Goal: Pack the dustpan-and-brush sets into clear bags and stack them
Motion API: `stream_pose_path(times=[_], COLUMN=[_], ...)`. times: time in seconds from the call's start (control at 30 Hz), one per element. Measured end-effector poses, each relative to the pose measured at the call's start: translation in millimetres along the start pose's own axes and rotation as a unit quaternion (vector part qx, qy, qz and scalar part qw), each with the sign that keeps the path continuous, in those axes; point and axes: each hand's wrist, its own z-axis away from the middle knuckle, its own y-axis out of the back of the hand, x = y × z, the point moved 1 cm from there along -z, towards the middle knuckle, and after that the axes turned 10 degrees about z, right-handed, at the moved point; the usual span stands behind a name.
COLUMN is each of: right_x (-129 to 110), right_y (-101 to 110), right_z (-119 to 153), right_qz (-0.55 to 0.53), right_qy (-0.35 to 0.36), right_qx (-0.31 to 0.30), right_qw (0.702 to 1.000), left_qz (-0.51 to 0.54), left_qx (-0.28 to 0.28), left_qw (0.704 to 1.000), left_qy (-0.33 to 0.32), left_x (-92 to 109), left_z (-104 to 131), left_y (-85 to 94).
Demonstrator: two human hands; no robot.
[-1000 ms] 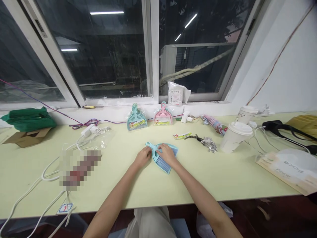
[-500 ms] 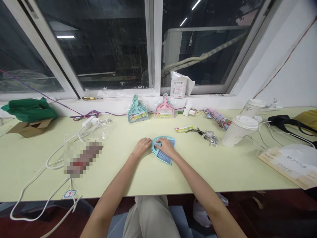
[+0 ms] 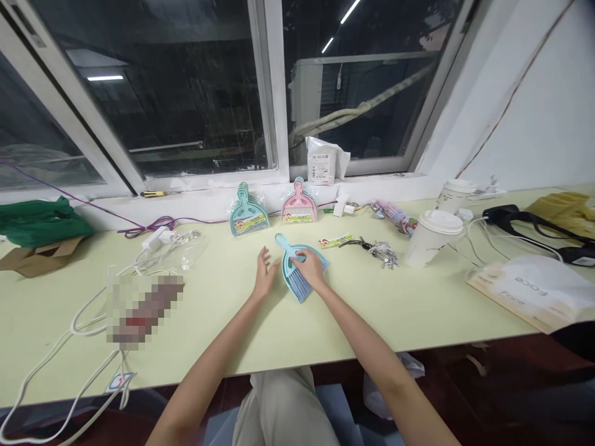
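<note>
From my end, nearest are the trousered legs (image 3: 279, 409) at the table (image 3: 223, 356), close enough for an easy reach. Right hand (image 3: 308, 267): thumb and fingers curl over the brush (image 3: 299, 285), probably steadying it against the dustpan (image 3: 320, 256); I can't tell whether they're pinching. That set lies mid-table, its handle pointing away. Left hand (image 3: 264, 274) is spread beside it, holding nothing I can see. Farther back, green dustpans (image 3: 248, 218) and pink dustpans (image 3: 299, 203) stand by the wall, seemingly to leave working space; a white packet (image 3: 321, 166) sits behind.
</note>
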Motion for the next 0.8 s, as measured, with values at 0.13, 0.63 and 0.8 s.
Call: stream_pose_path(times=[0.13,0.63,0.8], right_x=[13.1,69.9,72.8], right_y=[15.9,8.4,15.8], right_z=[-14.8,-25.4,-27.2], right_qz=[-0.035,0.209,0.154], right_qy=[0.02,0.071,-0.005], right_qx=[0.034,-0.067,-0.088], right_qw=[0.999,0.973,0.984], left_qz=[0.197,0.361,0.405], left_qx=[-0.124,0.09,0.123], left_qw=[0.952,0.892,0.872], left_qy=[0.201,0.255,0.246], left_x=[-3.2,-20.3,-20.0], left_z=[-10.0,-37.7,-36.7], left_y=[-33.2,15.1,13.7])
